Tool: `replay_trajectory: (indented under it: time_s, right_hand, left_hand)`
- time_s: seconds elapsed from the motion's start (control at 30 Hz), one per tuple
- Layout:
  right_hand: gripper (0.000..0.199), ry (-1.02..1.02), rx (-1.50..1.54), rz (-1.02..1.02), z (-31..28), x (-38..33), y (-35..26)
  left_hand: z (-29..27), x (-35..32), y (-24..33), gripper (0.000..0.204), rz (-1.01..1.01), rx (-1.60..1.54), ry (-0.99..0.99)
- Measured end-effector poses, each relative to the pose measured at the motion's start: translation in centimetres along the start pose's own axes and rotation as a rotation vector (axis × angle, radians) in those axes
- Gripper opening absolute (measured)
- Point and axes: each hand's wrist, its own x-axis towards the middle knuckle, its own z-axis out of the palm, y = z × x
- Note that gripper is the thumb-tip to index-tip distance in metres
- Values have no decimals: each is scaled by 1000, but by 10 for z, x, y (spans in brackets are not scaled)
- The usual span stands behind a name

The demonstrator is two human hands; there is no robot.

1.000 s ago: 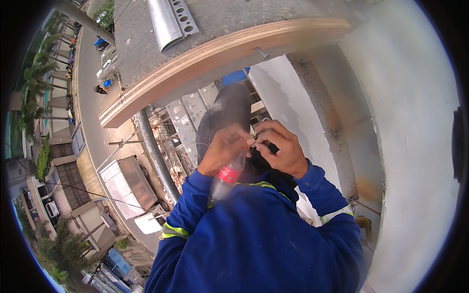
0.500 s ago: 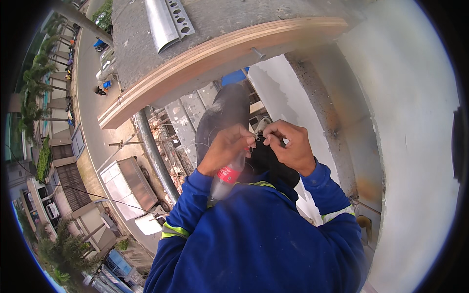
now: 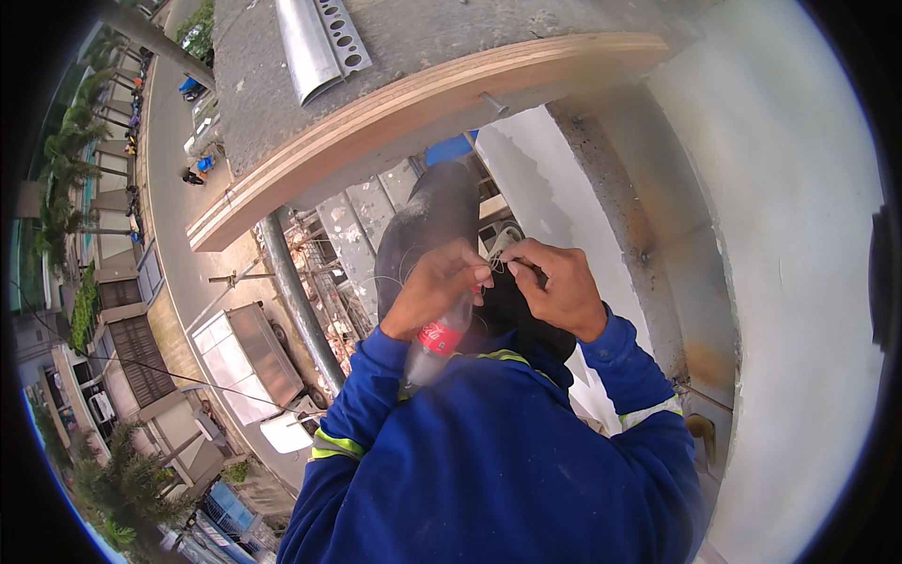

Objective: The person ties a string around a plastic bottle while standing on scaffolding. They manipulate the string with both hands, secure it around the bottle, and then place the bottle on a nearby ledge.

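Note:
Between my two hands is a small tangle of thin pale string (image 3: 498,264), with loops showing at the fingertips. My left hand (image 3: 434,289) pinches one side of it between thumb and fingers. Facing it, my right hand (image 3: 561,289) pinches the other side, fingers curled. A long loop of the string arcs out past my left wrist. Just below my left hand is a clear plastic bottle (image 3: 438,340) with a red label and red cap, close to my chest; my left hand hides part of its top, and I cannot tell what supports it.
A plywood edge (image 3: 376,122) with a bolt (image 3: 493,103) sticking out borders the concrete slab (image 3: 413,47). On the slab lies a perforated metal strip (image 3: 324,47). A pale wall (image 3: 799,282) rises at right. Far below at left are a street and a truck (image 3: 246,362).
My right hand's fingertips have shifted slightly left, closer to my left hand. The string loops between them have changed shape. My left hand and the bottle have hardly moved.

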Motion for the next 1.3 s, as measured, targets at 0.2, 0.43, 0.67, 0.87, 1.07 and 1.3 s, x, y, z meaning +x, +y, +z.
replay_trajectory:
  time_s: [0.2,0.43,0.67,0.87,1.07,1.3]
  right_hand:
    - [8,-74,-154,-8,-5,1,-6]
    - [8,-34,-103,-59,-4,1,1]
    - [9,-76,37,102,-6,2,-2]
    - [6,-148,-37,154,-10,5,-8]
    - [6,-116,1,142,-9,4,-3]
    - [10,-73,-53,43,-6,3,7]
  left_hand:
    - [1,-1,1,12,2,2,-12]
    - [0,-1,0,14,-5,38,-19]
    - [1,-1,1,14,-5,48,-23]
    - [1,-2,3,13,17,47,-10]
    - [2,0,4,9,24,43,-32]
    - [4,0,7,10,15,19,-33]
